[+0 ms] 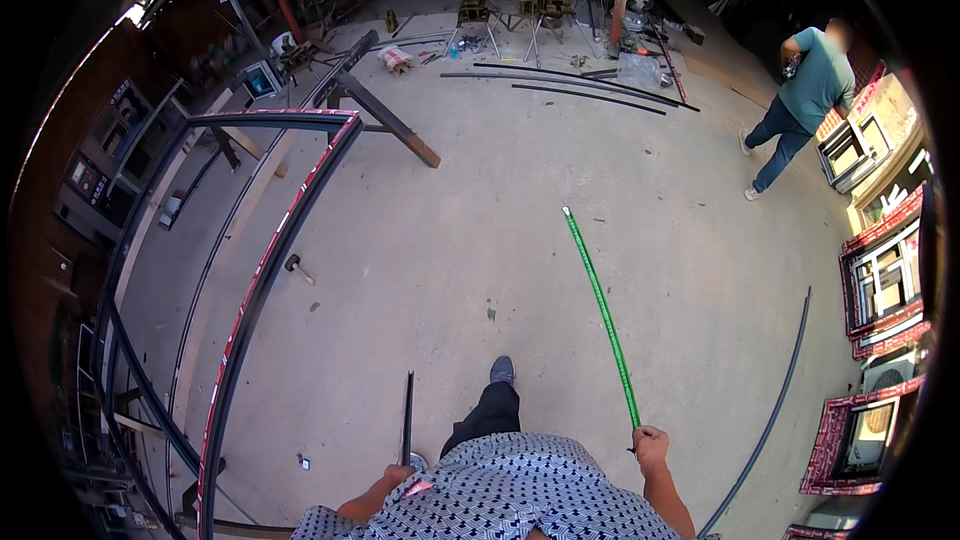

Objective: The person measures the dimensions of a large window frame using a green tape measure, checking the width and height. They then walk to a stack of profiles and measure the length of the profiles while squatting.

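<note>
My right hand grips the near end of a long thin green strip that reaches forward and up-left over the concrete floor. Low beside my patterned shirt, my left hand holds the lower end of a thin dark bar that stands nearly upright. My dark trouser leg and shoe step forward between the two.
A large dark frame with red-patterned edging lies on the left. A mallet lies on the floor beside it. A curved dark strip lies at right, near stacked window frames. Another person walks at far right. Long dark bars and stands are at the back.
</note>
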`<state>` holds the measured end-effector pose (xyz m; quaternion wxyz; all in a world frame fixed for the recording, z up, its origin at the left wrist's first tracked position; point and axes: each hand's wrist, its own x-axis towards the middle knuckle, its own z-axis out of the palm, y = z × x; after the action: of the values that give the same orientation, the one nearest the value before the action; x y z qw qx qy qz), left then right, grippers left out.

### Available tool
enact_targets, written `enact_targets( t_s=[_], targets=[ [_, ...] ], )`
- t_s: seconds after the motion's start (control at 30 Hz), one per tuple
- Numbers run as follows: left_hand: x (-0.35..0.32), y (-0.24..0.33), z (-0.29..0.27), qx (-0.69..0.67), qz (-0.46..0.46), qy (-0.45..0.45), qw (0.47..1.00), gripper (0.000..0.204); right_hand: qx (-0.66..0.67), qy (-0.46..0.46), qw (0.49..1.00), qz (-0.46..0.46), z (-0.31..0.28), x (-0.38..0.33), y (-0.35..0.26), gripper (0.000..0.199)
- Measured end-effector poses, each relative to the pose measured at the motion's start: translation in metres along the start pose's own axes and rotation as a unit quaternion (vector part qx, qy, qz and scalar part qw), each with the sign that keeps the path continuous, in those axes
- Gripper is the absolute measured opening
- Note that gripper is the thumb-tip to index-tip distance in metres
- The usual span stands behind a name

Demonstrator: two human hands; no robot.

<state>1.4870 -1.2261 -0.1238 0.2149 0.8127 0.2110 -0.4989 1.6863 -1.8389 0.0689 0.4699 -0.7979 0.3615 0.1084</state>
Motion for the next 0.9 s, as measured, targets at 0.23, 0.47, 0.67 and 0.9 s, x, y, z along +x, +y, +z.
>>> enact_targets(
  t_s=[0.23,0.47,0.67,0.9],
  targets=[
    [0.011,0.202,-0.264,-0.305,-0.115,0.086,0.942,0.028,0.038,-0.027,0.989,0.139,0.029,0.057,-0.057,0.009],
    [0.056,0.358,-0.473,-0.370,0.012,0.196,0.908,0.031,0.050,-0.067,0.990,0.115,0.074,0.212,-0.170,0.018],
    [0.115,0.426,-0.526,-0.377,0.039,0.296,0.877,0.029,-0.030,-0.092,0.992,0.075,0.125,0.379,-0.283,0.019],
    [0.102,0.498,-0.588,-0.307,-0.146,0.139,0.930,0.026,-0.146,-0.111,0.983,-0.029,0.159,0.542,-0.529,0.022]
  ],
)
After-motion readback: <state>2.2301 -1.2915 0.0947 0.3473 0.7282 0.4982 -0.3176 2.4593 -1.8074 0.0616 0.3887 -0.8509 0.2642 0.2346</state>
